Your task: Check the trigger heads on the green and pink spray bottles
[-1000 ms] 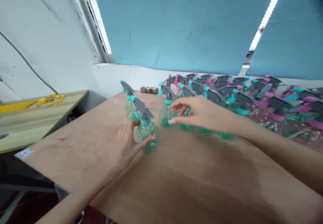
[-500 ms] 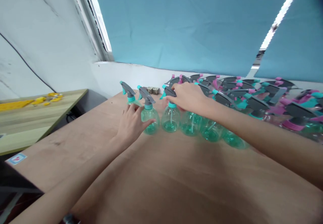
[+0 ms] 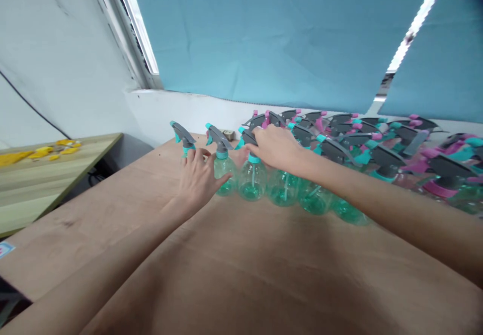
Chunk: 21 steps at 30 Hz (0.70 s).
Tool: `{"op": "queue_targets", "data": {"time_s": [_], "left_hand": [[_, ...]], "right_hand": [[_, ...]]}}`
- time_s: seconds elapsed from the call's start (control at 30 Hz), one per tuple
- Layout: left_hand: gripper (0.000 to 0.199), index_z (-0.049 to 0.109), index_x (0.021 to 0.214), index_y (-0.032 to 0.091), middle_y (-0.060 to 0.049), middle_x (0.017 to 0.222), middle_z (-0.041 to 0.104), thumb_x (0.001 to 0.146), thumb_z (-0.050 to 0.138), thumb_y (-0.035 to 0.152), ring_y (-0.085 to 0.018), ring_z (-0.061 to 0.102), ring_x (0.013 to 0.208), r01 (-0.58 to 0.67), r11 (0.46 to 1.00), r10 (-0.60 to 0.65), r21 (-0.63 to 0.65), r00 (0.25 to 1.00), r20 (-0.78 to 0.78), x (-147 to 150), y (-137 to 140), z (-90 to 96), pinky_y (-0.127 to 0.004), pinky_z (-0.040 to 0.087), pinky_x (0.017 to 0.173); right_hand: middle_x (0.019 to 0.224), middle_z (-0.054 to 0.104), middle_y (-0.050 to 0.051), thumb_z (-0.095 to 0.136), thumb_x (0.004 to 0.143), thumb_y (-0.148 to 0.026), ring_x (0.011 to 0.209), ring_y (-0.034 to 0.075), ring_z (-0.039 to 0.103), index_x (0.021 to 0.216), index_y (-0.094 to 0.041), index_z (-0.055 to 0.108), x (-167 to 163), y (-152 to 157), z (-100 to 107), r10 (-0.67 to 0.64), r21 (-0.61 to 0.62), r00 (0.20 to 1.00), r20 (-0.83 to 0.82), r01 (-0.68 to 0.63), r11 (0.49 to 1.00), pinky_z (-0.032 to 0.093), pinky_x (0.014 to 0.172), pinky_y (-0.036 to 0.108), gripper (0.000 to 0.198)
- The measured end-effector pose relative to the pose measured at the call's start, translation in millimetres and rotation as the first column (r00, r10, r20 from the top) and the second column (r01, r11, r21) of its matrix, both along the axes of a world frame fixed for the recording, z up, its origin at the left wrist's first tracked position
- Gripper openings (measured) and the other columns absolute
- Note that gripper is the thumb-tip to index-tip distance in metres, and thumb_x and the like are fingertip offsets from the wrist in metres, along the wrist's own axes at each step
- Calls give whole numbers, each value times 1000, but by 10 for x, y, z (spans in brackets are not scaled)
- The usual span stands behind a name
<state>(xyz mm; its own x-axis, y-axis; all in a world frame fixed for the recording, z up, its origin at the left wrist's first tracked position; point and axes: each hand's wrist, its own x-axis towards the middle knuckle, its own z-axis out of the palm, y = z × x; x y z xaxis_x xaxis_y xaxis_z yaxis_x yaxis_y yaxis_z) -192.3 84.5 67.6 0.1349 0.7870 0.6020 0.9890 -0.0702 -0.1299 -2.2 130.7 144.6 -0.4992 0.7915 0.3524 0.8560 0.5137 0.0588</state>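
Note:
My left hand (image 3: 196, 179) cups the left side of a clear green spray bottle (image 3: 225, 169), its thumb across the front and its fingers curled on the far side. The bottle has a grey and turquoise trigger head and stands upright. Another spray bottle (image 3: 183, 136) stands behind my left hand, which hides most of its body. My right hand (image 3: 273, 144) is closed at the trigger head of the spray bottle to the right (image 3: 252, 181), fingertips partly hidden. More green bottles (image 3: 284, 189) continue this front row under my right forearm.
Several spray bottles with pink and turquoise heads (image 3: 433, 169) crowd the table's right side by the wall. A blue sheet (image 3: 264, 38) covers the window. Yellow pieces (image 3: 41, 152) lie on a side table (image 3: 90, 154) at left. Small blocks (image 3: 228, 135) sit behind the bottles.
The spray bottle at my left hand has shifted right, closer to the one at my right hand. The view has turned slightly to the right. My right hand stays at its bottle.

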Motion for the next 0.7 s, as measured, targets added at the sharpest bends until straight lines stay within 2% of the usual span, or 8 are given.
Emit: {"op": "queue_targets", "data": {"time_s": [0.23, 0.4, 0.57, 0.7], "left_hand": [[48, 58, 114, 15, -16, 111, 53, 84, 58, 52, -37, 44, 107, -31, 999, 31, 10, 1000, -4, 16, 21, -23, -47, 37, 86], [61, 51, 125, 12, -17, 111, 52, 83, 59, 55, -38, 46, 107, -58, 998, 58, 29, 998, 2, 37, -47, -76, -47, 37, 87], [60, 48, 129, 9, -18, 111, 52, 88, 53, 53, -36, 48, 104, -70, 994, 69, 81, 997, 16, 53, -294, -60, -45, 39, 85], [49, 49, 127, 15, -14, 109, 53, 93, 46, 49, -32, 52, 101, 40, 996, -45, 81, 997, 64, 99, -602, -111, -44, 43, 84]], "right_hand": [[85, 67, 20, 47, 90, -33, 84, 31, 65, 100, -5, 64, -5, 18, 1, 8, 7, 1000, -11, -8, 1000, 35, 53, 31, 34], [85, 68, 20, 47, 89, -34, 83, 31, 65, 100, -5, 64, 13, 10, 7, 15, -5, 1000, -19, -15, 1000, 36, 54, 31, 35], [94, 67, 21, 47, 89, -34, 88, 31, 62, 105, -5, 63, 28, -18, 10, 51, -15, 998, -28, -52, 999, 38, 57, 32, 37], [94, 67, 18, 46, 87, -37, 89, 30, 61, 105, -9, 64, 63, -176, 5, 87, -14, 995, -58, -88, 996, 37, 57, 32, 37]]}}
